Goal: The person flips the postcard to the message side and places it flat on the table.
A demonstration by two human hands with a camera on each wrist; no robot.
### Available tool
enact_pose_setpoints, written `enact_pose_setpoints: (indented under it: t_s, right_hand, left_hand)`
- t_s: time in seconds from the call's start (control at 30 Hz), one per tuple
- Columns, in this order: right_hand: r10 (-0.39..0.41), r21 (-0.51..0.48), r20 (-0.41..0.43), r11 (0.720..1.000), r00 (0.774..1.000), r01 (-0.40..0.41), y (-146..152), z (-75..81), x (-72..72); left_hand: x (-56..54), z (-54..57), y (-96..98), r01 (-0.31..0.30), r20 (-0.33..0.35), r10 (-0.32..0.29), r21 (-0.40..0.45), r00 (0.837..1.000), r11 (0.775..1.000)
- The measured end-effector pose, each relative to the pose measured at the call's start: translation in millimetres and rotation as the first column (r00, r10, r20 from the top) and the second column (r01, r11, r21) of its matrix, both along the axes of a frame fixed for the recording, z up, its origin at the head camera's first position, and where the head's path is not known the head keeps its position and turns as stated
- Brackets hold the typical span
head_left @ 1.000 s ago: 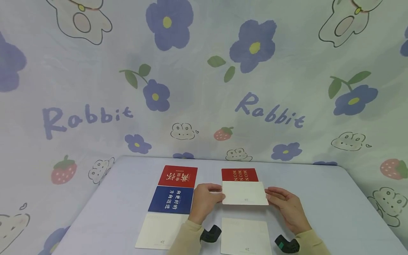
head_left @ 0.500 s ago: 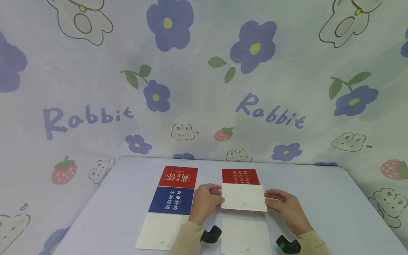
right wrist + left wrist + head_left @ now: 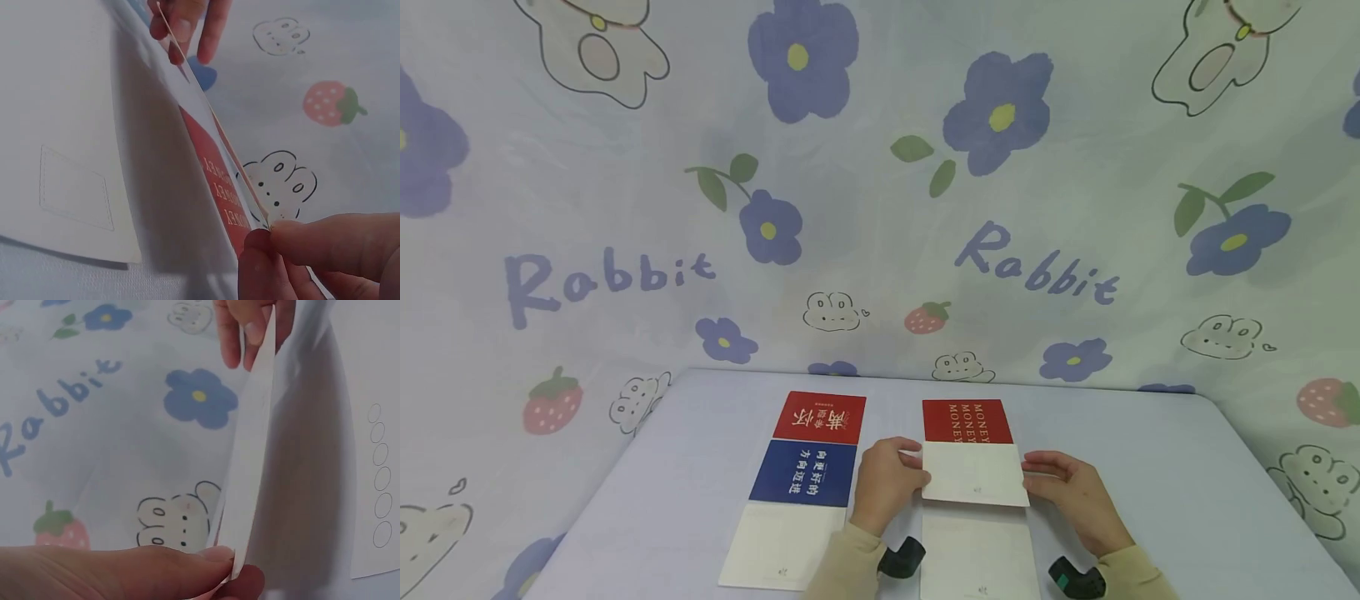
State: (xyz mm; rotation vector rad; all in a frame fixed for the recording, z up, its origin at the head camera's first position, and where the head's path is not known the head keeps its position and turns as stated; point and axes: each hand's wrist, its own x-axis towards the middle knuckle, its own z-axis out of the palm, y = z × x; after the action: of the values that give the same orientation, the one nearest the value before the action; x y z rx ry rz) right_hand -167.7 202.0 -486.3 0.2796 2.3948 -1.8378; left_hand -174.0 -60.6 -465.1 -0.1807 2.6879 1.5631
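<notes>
Left fingers (image 3: 250,581) and right fingers (image 3: 259,261) pinch opposite edges of a cream card (image 3: 973,473) above the table (image 3: 1187,492)

Near right white card (image 3: 979,552) cut by head view's bottom edge; tiny mark (image 3: 977,491) on held card (image 3: 973,468) illegible.

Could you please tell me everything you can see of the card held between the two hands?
The held card is a thin cream rectangle that looks like stiff paper, with a tiny mark near its lower edge in the head view. It is tilted above the table. The left hand pinches its left edge, the right hand its right. A red MONEY card lies just beyond it.
</notes>
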Motion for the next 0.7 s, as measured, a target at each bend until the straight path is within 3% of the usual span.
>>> enact_pose_setpoints:
  t_s: [0.47, 0.7]
  right_hand:
    - [-0.014, 0.099, 0.02, 0.995, 1.0, 0.012, 1.8, -9.6, -0.3]
    - [0.002, 0.107, 0.006, 0.994, 1.0, -0.003, 3.0, -12.8, -1.3]
  left_hand:
    - [-0.2, -2.7, 3.2, -0.02, -0.034, 0.018, -0.065, 0.999, 0.998]
    - [1.0, -4.0, 3.7, -0.015, -0.04, 0.013, -0.056, 0.999, 0.998]
